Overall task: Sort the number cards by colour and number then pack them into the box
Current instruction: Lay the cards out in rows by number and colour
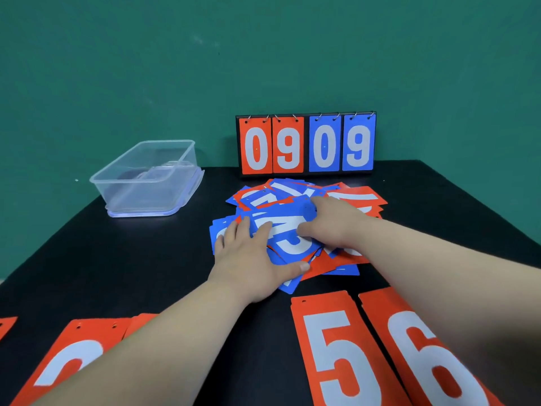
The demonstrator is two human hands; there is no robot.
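1. Left hand (248,265) lies flat, palm down, on the near left side of the pile of number cards (351,197), its fingers straight and slightly spread and its thumb stretched out to the right.
2. Right hand (336,224) grips the top blue card (281,212): the thumb presses on the card's white digit and the fingers curl over its far right corner. The hands cover too much of the digit to read it.
3. Red and blue cards overlap at all angles in the pile, which sits mid-table on the black table (146,273), just in front of the scoreboard stand (306,145).
4. Nearest the camera a row of red cards lies face up: a red 5 card (336,356) just beside a red 6 card (409,347) on the right, and a red card (73,356) on the left whose digit the left forearm partly hides.
5. Behind the pile, the stand shows red 0 and 9, then blue 0 and 9, hung on rings.
6. Far left, well apart from the pile, the clear plastic box (123,174) stands open on its lid (140,213).
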